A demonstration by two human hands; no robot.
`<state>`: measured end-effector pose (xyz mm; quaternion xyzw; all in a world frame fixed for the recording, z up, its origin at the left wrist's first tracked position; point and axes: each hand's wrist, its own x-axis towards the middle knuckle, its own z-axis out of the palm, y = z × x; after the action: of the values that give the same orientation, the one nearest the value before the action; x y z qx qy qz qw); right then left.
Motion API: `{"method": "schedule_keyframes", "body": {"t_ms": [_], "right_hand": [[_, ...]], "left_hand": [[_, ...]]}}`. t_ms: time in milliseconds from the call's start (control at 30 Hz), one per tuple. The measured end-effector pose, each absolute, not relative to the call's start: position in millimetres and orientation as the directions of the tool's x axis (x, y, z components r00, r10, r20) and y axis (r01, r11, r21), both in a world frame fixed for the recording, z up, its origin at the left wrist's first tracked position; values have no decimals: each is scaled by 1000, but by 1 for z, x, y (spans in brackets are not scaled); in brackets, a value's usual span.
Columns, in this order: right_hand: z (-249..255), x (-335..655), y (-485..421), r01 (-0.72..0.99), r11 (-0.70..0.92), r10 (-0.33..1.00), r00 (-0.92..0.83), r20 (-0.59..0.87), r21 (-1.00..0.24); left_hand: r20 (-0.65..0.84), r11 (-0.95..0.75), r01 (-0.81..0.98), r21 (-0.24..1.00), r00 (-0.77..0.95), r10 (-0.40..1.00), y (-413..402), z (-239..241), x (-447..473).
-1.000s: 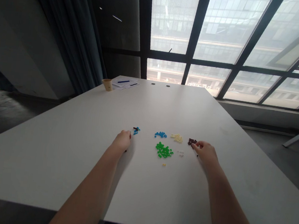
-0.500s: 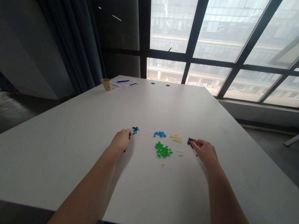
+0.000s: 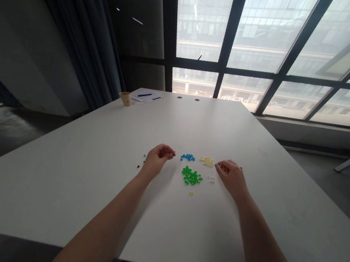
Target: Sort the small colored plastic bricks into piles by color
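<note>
Small bricks lie sorted by colour on a white table [image 3: 181,234]: a blue heap [image 3: 187,157], a cream heap [image 3: 207,161], a green heap [image 3: 191,176] and a few white pieces [image 3: 211,179]. My left hand [image 3: 156,161] is raised just left of the blue heap, fingers curled in a pinch on something too small to name. My right hand [image 3: 231,176] sits right of the cream heap, fingers closed, and covers the dark brown pieces. Two loose bits [image 3: 141,161] lie left of my left hand. One yellow piece [image 3: 191,193] lies below the green heap.
A paper cup [image 3: 125,98] and sheets of paper with pens [image 3: 146,96] stand at the table's far left corner. Large windows fill the wall beyond the table, and a dark curtain hangs at the left.
My left hand has lifted and moved right toward the blue heap, leaving two small bits behind. My right hand has shifted left over the brown pieces toward the cream heap.
</note>
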<state>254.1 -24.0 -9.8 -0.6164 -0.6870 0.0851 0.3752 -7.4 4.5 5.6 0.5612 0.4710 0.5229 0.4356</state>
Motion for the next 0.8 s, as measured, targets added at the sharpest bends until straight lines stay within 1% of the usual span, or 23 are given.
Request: {"method": "schedule_keyframes", "body": {"t_ms": [33,100,200,267,433,600,800], "right_hand": [[-9,247,-26,756,280,896,17,444,-592],[-8,231,-31,695,381,863,-31,503,-610],[-6,210,-40,611,492,823,-94,561,-620],[-5,201,-45,578,529,808,-119,577,-621],[-4,193,-48,550,551,796,-122,593,-628],[-6,193,-46,538,569,785,-130,605,-622],[-11,191,-46,556,574,782,-154,604,-601]], "left_hand": [[164,-164,-15,986,21,986,1,7,0],[132,-125,-125,984,46,990,-6,7,12],[83,-64,-203,977,86,993,-13,4,22],[57,-28,-233,972,118,991,-14,1,26],[23,37,-288,957,201,979,-15,-7,30],[-42,125,-319,940,258,965,-19,-9,34],[-11,99,-275,956,305,952,-23,-7,37]]}}
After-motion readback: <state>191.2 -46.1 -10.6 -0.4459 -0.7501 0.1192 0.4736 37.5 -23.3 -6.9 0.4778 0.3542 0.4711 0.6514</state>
